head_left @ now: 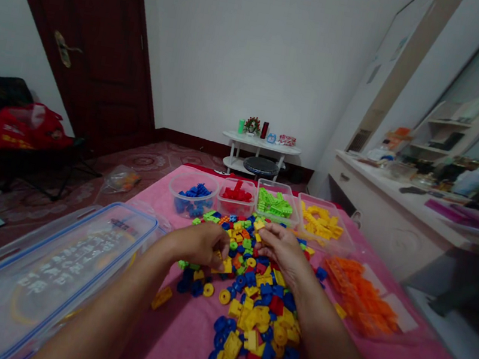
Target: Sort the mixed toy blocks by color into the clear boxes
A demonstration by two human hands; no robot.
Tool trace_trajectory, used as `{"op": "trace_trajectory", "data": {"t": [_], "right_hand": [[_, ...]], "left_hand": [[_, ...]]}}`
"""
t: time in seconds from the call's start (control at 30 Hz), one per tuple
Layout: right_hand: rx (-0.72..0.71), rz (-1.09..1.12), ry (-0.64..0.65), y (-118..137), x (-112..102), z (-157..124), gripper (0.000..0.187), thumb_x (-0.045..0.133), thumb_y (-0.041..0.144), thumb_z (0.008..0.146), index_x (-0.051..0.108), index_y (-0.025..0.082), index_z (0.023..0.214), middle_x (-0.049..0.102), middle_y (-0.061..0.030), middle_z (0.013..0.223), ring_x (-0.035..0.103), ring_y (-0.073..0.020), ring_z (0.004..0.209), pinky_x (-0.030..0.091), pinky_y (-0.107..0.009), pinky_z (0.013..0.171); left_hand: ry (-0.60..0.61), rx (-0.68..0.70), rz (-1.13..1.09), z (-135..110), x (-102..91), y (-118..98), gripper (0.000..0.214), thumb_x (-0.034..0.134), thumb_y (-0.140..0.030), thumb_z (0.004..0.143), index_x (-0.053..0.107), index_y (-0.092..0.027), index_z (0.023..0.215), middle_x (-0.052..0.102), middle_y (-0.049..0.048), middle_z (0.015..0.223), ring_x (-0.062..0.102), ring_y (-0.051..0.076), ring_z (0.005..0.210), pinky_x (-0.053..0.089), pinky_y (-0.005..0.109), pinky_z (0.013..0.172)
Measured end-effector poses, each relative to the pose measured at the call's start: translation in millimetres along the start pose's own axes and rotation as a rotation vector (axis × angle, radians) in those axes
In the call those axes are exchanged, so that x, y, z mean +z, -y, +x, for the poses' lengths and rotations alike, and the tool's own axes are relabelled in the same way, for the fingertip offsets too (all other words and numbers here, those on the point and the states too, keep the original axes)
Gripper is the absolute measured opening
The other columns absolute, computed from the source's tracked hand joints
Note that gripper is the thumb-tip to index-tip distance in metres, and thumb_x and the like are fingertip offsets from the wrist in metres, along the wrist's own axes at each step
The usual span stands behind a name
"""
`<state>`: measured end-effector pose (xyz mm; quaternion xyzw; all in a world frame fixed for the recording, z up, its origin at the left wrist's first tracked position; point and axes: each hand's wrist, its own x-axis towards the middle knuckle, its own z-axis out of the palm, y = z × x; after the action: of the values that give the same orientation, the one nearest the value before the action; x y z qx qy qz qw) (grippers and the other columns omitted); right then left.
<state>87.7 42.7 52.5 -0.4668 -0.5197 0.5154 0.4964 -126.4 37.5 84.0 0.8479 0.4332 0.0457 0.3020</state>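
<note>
A long pile of mixed plastic building blocks (261,316) in yellow, blue, red and green lies on a pink cloth. My left hand (202,243) is over the pile's left side, fingers curled down around a yellow block (226,266). Across from it, my right hand (281,248) has thumb and fingers pinched at another yellow block (259,224) near the far end. Beyond both hands stand a round tub of blue pieces (195,192), then boxes of red pieces (237,192), green pieces (276,202) and yellow pieces (321,221).
A box of orange pieces (361,296) sits to the right on the pink cloth (178,339). On the left lies a large clear lid (71,268) with a blue edge. A white dressing table (393,198) borders the right side; a small white table (250,140) stands by the wall.
</note>
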Motion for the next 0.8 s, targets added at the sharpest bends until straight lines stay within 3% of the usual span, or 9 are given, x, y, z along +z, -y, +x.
{"op": "trace_trajectory", "data": {"t": [0.13, 0.2, 0.37, 0.47, 0.57, 0.67, 0.73, 0.8], "right_hand": [[-0.087, -0.444, -0.025, -1, -6, 1, 0.015, 0.067, 0.030, 0.066, 0.065, 0.017, 0.073, 0.061, 0.0022, 0.054, 0.055, -0.0109, 0.045, 0.043, -0.021, 0.045], [-0.103, -0.475, -0.056, 1, -7, 1, 0.017, 0.067, 0.032, 0.067, 0.066, 0.017, 0.074, 0.060, 0.0021, 0.052, 0.055, -0.0119, 0.045, 0.042, -0.022, 0.045], [-0.005, -0.069, 0.075, 11, 3, -5, 0.041, 0.065, 0.044, 0.073, 0.064, 0.015, 0.103, 0.059, 0.0034, 0.052, 0.054, -0.0096, 0.044, 0.042, -0.020, 0.045], [-0.004, 0.015, 0.169, 13, 10, -9, 0.052, 0.069, 0.042, 0.070, 0.060, 0.017, 0.115, 0.060, 0.0037, 0.056, 0.055, -0.0096, 0.046, 0.044, -0.020, 0.045], [-0.025, 0.028, 0.088, 9, 13, -7, 0.051, 0.073, 0.039, 0.066, 0.062, 0.016, 0.110, 0.059, 0.0038, 0.056, 0.054, -0.0104, 0.044, 0.043, -0.021, 0.042], [0.006, 0.168, -0.032, 5, 13, -5, 0.038, 0.072, 0.035, 0.066, 0.064, 0.016, 0.097, 0.060, 0.0033, 0.058, 0.054, -0.0094, 0.046, 0.042, -0.020, 0.041], [0.065, 0.330, -0.049, 5, 13, -5, 0.032, 0.073, 0.032, 0.064, 0.063, 0.017, 0.090, 0.061, 0.0031, 0.063, 0.053, -0.0083, 0.048, 0.042, -0.019, 0.041], [0.125, 0.467, -0.043, 5, 16, -6, 0.029, 0.074, 0.030, 0.062, 0.062, 0.017, 0.085, 0.061, 0.0028, 0.066, 0.052, -0.0073, 0.047, 0.041, -0.018, 0.041]], "left_hand": [[-0.172, -0.004, -0.288, 5, -3.5, 1, 0.021, 0.066, -0.030, 0.066, 0.060, -0.014, 0.078, 0.053, -0.0038, 0.061, 0.046, 0.008, 0.053, 0.035, 0.018, 0.048], [-0.257, -0.040, -0.478, 11, -1.0, -2, 0.026, 0.066, -0.034, 0.067, 0.057, -0.014, 0.081, 0.053, -0.0039, 0.062, 0.047, 0.008, 0.052, 0.037, 0.018, 0.048], [-0.391, -0.058, -0.823, 23, 10.1, -12, 0.040, 0.073, -0.042, 0.062, 0.055, -0.014, 0.083, 0.056, -0.0028, 0.066, 0.052, 0.008, 0.056, 0.043, 0.019, 0.049], [-0.442, -0.041, -0.963, 29, 19.4, -15, 0.044, 0.078, -0.044, 0.056, 0.057, -0.014, 0.080, 0.056, -0.0036, 0.064, 0.052, 0.008, 0.055, 0.045, 0.019, 0.050], [-0.545, -0.034, -1.132, 37, 31.0, -15, 0.040, 0.079, -0.041, 0.058, 0.061, -0.012, 0.078, 0.058, -0.0024, 0.066, 0.053, 0.007, 0.055, 0.047, 0.018, 0.051], [-0.682, -0.017, -1.443, 44, 40.0, -16, 0.026, 0.076, -0.029, 0.067, 0.063, -0.011, 0.079, 0.063, 0.0016, 0.073, 0.060, 0.009, 0.064, 0.052, 0.019, 0.061], [-0.742, -0.003, -1.710, 47, 41.9, -18, 0.014, 0.067, -0.023, 0.077, 0.064, -0.010, 0.081, 0.066, 0.0059, 0.082, 0.064, 0.012, 0.076, 0.054, 0.022, 0.072], [-0.736, 0.011, -1.936, 48, 41.1, -21, 0.018, 0.054, -0.026, 0.086, 0.064, -0.010, 0.086, 0.067, 0.0112, 0.092, 0.065, 0.016, 0.089, 0.054, 0.026, 0.079]]}}
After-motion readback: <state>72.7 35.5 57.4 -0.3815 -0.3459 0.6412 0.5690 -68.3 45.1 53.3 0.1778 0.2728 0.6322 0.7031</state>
